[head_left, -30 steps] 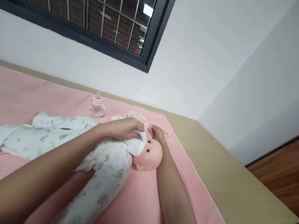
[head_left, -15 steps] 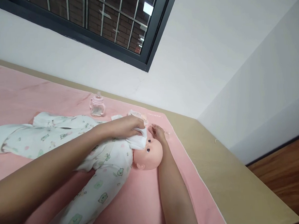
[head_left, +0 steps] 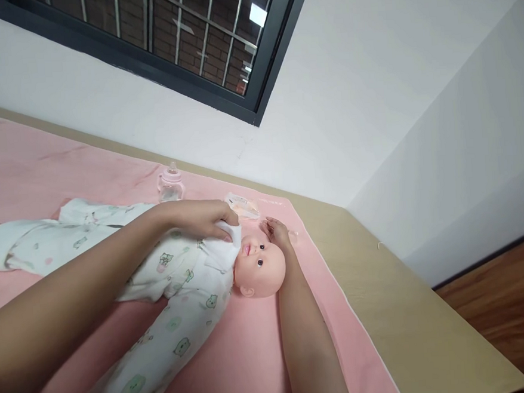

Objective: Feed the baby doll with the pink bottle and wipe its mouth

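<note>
A baby doll [head_left: 265, 271] lies on its back with its head toward the right, dressed in a white patterned sleepsuit [head_left: 179, 298]. My left hand [head_left: 205, 217] is closed on a white cloth [head_left: 223, 247], which lies over the doll's chin and upper chest. The doll's mouth and eyes are uncovered. My right forearm passes along the top of the doll's head. At the far side of the head rests my right hand [head_left: 277, 231], fingers loosely bent and apart, with nothing visible in them.
A pink baby bottle [head_left: 170, 182] with handles stands beyond the doll. Near my left fingers is a clear packet [head_left: 243, 205] with something peach-coloured inside. A pink blanket [head_left: 237, 354] covers much of the tan surface [head_left: 361, 273], which meets the wall below a barred window.
My left hand has drawn the cloth back from the doll's face toward its chest, so the mouth now shows. My right hand has stayed in place.
</note>
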The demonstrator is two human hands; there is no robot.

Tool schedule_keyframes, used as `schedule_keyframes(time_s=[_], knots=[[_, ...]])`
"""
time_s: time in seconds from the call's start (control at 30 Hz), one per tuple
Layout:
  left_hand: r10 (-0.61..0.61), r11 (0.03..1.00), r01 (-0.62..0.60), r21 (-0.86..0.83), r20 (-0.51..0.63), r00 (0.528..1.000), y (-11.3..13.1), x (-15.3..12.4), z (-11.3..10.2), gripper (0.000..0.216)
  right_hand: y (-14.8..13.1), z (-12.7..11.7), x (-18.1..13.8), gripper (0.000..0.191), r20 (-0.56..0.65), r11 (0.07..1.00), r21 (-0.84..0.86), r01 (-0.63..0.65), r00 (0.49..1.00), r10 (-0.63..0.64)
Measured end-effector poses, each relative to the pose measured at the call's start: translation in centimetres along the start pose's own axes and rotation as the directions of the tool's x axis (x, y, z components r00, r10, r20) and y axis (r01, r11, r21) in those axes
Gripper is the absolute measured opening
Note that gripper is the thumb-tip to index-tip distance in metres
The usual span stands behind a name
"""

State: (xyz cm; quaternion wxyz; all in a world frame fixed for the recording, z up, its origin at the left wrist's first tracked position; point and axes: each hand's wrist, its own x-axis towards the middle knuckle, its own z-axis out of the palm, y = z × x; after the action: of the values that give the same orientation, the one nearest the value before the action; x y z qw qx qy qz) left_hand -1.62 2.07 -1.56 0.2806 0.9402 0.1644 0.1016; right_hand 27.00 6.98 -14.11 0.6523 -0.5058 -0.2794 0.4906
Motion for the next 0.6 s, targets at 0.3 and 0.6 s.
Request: schedule_keyframes(time_s=[0.3, 0.6], knots=[[0.004, 1.0, -0.005, 0.028, 0.049, 0.999, 0.69, 0.11, 0.47, 0.017, 0.09, -0.09, 0.14, 0.016, -0.004, 1.0, 0.003, 0.008, 1.0, -0.008], [0.008, 0.998, -0.007, 0.068, -0.012, 1.0, 0.3, 0.37, 0.52, 0.021, 0.09, -0.13, 0.07, 0.015, 0.005, 1.0, -0.005, 0.011, 1.0, -0.011]])
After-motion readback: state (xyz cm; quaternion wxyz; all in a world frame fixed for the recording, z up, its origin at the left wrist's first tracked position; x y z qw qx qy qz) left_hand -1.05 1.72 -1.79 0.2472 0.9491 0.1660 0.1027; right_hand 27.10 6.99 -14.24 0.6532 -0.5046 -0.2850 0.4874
